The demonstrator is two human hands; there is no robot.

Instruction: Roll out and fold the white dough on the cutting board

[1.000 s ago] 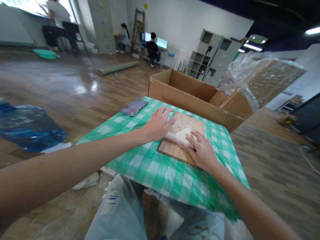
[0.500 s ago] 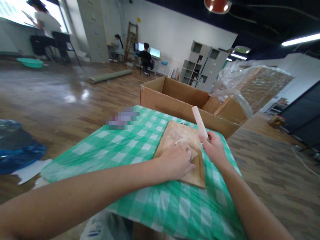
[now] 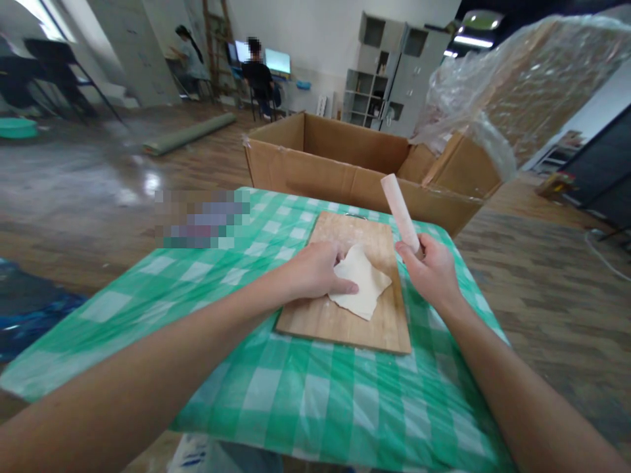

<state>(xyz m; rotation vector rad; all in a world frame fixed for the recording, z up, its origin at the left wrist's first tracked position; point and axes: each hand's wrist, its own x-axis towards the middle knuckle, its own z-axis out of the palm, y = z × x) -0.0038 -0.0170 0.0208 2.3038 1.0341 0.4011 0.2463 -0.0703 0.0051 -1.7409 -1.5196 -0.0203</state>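
A flat, uneven sheet of pale dough (image 3: pixel 363 282) lies on a wooden cutting board (image 3: pixel 340 328) dusted with flour. My left hand (image 3: pixel 323 269) is at the dough's left edge, thumb on top and fingers curled at its rim, pinching it. In my right hand (image 3: pixel 434 269) a wooden rolling pin (image 3: pixel 401 209) is gripped by its near end, tilted up and away, clear of the board's right edge. The board rests on a table with a green and white checked plastic cover (image 3: pixel 276 394).
Behind the table stands a large open cardboard box (image 3: pixel 315 164), with a plastic-wrapped piece (image 3: pixel 547 85) rising at its right. A blurred-out item (image 3: pixel 207 220) sits at the table's far left corner. Farther back, a person (image 3: pixel 257 72) sits at monitors and a rolled mat (image 3: pixel 190 133) lies on the floor.
My left hand has moved left from over the dough to its left edge, uncovering the sheet. The rolling pin stays in my right hand. The view has shifted closer to the table.
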